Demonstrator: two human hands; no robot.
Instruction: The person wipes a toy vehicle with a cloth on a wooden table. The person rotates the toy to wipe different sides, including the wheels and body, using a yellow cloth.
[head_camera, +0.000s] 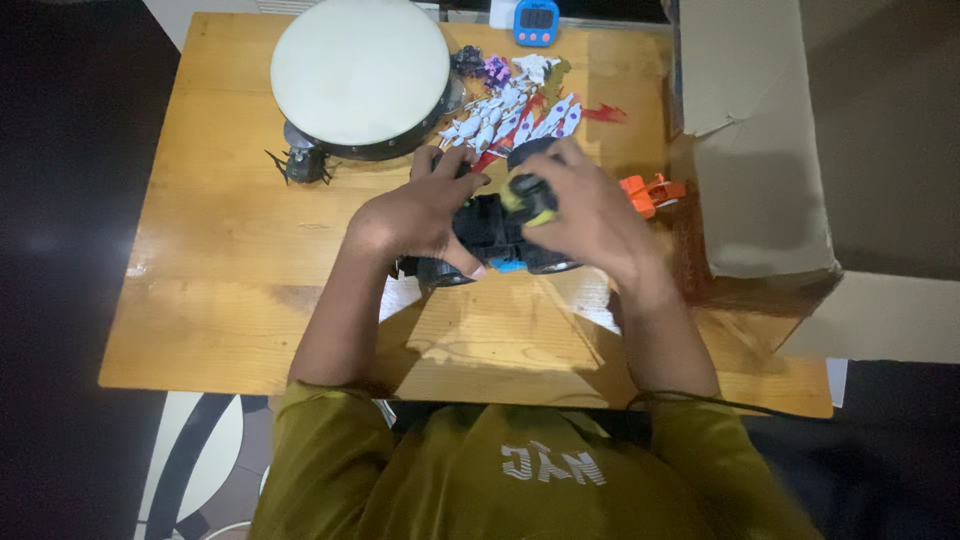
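A black toy vehicle (492, 232) with dark wheels and small blue and yellow-green details is held just above the middle of the wooden table (220, 250), between both hands. The left hand (425, 215) is wrapped around its left end, fingers curled over the top and the thumb pressed along the near side by a wheel. The right hand (590, 210) is closed over the right end, its fingers bent around a yellow-green part on top. Both grips are closed on the toy.

The toy is judged to be rigid moulded plastic, light for its bulk and not slippery, though small attached parts and the wheels could snap or pop off under a twist. It is best taken by the solid body between the wheels, not by the protruding pieces.

Just behind the hands, a cluster of white, red and blue toy rockets (510, 118) is spread on the table, with small purple and grey figures (484, 68) beyond it. An orange toy piece (648, 192) lies just right of the right hand. A round white-skinned drum (358, 72) rests at the far edge, a black toy beetle (303, 166) near it, a blue digital timer (536, 22) behind, and an open cardboard box (760, 150) on the right.
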